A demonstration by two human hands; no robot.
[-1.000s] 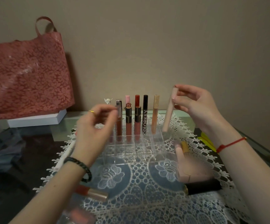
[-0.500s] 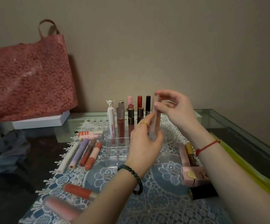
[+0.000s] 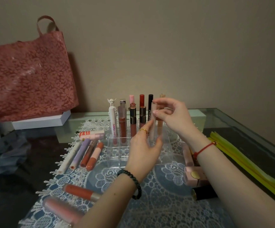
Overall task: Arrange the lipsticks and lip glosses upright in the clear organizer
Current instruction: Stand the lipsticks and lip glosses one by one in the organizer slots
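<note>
A clear organizer (image 3: pixel 117 150) stands on a lace mat (image 3: pixel 158 203), and several lip glosses (image 3: pixel 122 127) stand upright in its back rows. My right hand (image 3: pixel 171 117) pinches the top of a pale pink tube (image 3: pixel 153 124), held upright over the organizer's right part. Lower down, my left hand (image 3: pixel 143 148) has its index finger and thumb on either side of the tube's lower end. That end is hidden behind my left hand, so I cannot tell whether it sits in a cell.
Several loose tubes (image 3: pixel 87 153) lie left of the organizer, and two more (image 3: pixel 80 192) lie near the front left. Pink boxes (image 3: pixel 194 176) and a black lipstick (image 3: pixel 204 194) lie to the right, beside yellow strips (image 3: pixel 248 165). A red bag (image 3: pixel 28 79) stands at the back left.
My right hand has carried the pale pink tube left and down over the organizer. My left hand has come across from the left to the tube's lower end.
</note>
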